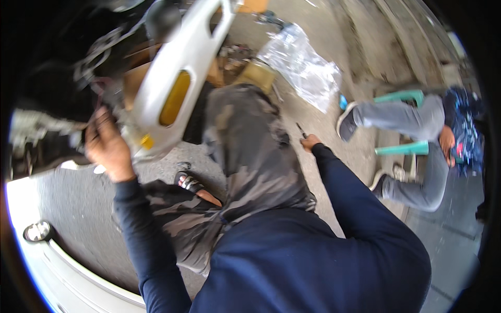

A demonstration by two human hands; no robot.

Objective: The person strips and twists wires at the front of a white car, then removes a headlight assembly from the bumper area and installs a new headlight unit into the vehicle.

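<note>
Our right hand [311, 143], at the right, is closed around a dark thin tool [301, 130]. Our left hand [110, 148], well apart, is at the left near a thin reddish wire [99, 93]; we cannot tell if it grips this. Farther, between them, is a white bumper [185, 52].

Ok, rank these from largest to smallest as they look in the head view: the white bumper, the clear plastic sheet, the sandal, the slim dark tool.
1. White bumper
2. Clear plastic sheet
3. Sandal
4. Slim dark tool, partly hidden by the right hand
</note>
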